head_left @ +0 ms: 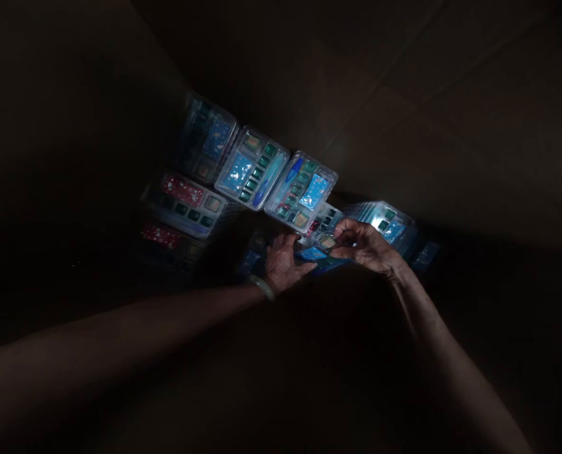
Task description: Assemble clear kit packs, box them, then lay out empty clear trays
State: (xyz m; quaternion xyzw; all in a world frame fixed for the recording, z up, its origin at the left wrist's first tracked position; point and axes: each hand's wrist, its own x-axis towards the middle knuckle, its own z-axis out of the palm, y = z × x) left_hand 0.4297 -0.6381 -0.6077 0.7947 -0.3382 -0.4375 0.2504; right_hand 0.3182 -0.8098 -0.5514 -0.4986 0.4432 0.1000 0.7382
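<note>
Here, left hand [283, 261], right hand [366, 246] on pack [319, 250].

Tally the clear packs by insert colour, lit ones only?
Blue-insert packs: 5, including the held pack between left hand and right hand
Red-insert packs: 2
Total: 7; dim shapes in shadow not counted

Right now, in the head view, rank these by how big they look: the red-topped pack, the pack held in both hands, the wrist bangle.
Largest: red-topped pack
Next: held pack, partly covered, so less sure
Smallest: bangle
</note>
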